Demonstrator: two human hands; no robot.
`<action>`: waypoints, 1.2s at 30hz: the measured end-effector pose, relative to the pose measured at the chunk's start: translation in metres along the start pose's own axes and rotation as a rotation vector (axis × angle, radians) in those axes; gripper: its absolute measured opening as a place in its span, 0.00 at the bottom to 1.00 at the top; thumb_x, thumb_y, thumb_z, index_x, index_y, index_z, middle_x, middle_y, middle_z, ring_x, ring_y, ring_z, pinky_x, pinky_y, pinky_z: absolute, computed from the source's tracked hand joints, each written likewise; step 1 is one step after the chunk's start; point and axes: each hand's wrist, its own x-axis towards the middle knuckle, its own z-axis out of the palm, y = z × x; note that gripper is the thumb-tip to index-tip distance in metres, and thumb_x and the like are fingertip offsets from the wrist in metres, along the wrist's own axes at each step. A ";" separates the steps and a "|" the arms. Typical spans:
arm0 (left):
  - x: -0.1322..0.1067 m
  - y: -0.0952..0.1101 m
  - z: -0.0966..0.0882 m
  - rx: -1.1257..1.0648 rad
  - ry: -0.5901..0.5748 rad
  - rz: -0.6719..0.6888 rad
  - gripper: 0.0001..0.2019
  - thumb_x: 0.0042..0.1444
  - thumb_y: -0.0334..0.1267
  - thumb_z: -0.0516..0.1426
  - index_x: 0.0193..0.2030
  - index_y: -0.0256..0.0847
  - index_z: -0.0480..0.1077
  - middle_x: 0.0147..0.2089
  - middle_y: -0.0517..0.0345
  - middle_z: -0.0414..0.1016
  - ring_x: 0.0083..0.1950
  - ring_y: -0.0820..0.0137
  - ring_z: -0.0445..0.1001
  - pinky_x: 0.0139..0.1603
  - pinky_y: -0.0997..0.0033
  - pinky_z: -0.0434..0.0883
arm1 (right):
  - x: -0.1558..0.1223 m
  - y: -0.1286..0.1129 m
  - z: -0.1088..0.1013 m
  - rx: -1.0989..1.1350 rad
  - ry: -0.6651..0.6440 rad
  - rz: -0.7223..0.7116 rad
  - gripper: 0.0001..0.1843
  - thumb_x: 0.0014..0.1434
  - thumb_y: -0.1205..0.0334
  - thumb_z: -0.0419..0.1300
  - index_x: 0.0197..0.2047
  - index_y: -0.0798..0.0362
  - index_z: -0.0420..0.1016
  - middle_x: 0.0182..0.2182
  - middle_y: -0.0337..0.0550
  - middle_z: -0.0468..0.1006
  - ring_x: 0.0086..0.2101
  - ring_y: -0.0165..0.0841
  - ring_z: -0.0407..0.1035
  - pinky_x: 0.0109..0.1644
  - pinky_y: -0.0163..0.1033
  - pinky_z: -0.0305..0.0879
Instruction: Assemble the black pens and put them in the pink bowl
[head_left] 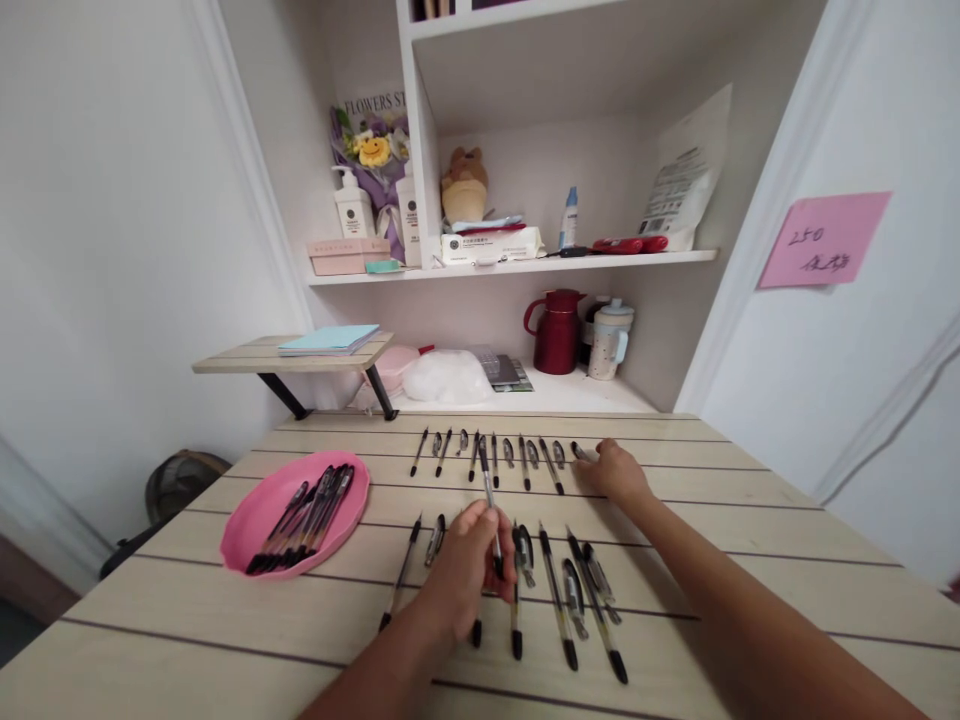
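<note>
My left hand (480, 555) is closed around a capped gel pen (488, 485), its dark cap end pointing away from me. Over the far row's right end, my right hand (616, 472) pinches a black-and-clear pen cap (579, 452). Uncapped pens lie with loose caps between them in two rows. In the far row are a pen (551, 466) and a cap (558, 455); nearer me are a pen (555, 590) and a cap (574, 598). My left hand hides part of the near row.
A pink dish (352, 500) with several capped pens (322, 515) stands at the left. Behind it, a small raised shelf (247, 355) carries pale blue paper (330, 340). A red jug (556, 335) and a light cup (611, 342) stand at the back.
</note>
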 end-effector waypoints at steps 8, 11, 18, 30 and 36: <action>-0.006 -0.001 0.001 0.344 -0.039 0.042 0.12 0.55 0.42 0.47 0.38 0.37 0.65 0.22 0.65 0.62 0.17 0.81 0.53 0.18 0.79 0.50 | -0.009 0.010 -0.004 0.099 -0.051 0.002 0.09 0.45 0.71 0.57 0.32 0.58 0.74 0.29 0.55 0.77 0.36 0.44 0.71 0.36 0.39 0.61; -0.008 -0.003 0.003 0.437 -0.084 0.089 0.13 0.56 0.42 0.47 0.39 0.37 0.67 0.20 0.65 0.61 0.20 0.78 0.55 0.23 0.78 0.54 | -0.030 0.006 -0.018 0.242 -0.128 -0.031 0.07 0.49 0.66 0.56 0.31 0.56 0.75 0.25 0.47 0.77 0.30 0.37 0.71 0.32 0.37 0.61; -0.012 -0.007 0.006 0.577 -0.114 0.153 0.14 0.56 0.42 0.46 0.38 0.37 0.69 0.19 0.65 0.60 0.23 0.75 0.57 0.28 0.76 0.56 | -0.093 -0.035 -0.049 1.289 -0.260 0.008 0.16 0.42 0.56 0.67 0.34 0.53 0.74 0.29 0.41 0.75 0.21 0.25 0.60 0.24 0.33 0.56; -0.011 -0.010 0.007 0.605 -0.134 0.168 0.16 0.56 0.42 0.46 0.40 0.36 0.70 0.19 0.64 0.61 0.22 0.75 0.57 0.26 0.76 0.55 | -0.104 -0.042 -0.051 1.265 -0.253 -0.033 0.19 0.43 0.56 0.67 0.39 0.54 0.73 0.31 0.43 0.77 0.21 0.23 0.58 0.23 0.32 0.56; -0.011 -0.008 0.008 0.629 -0.133 0.165 0.15 0.56 0.41 0.47 0.40 0.36 0.70 0.19 0.64 0.61 0.22 0.75 0.58 0.27 0.76 0.56 | -0.106 -0.042 -0.051 1.204 -0.275 -0.081 0.20 0.42 0.54 0.67 0.38 0.54 0.73 0.31 0.44 0.76 0.24 0.26 0.62 0.25 0.33 0.60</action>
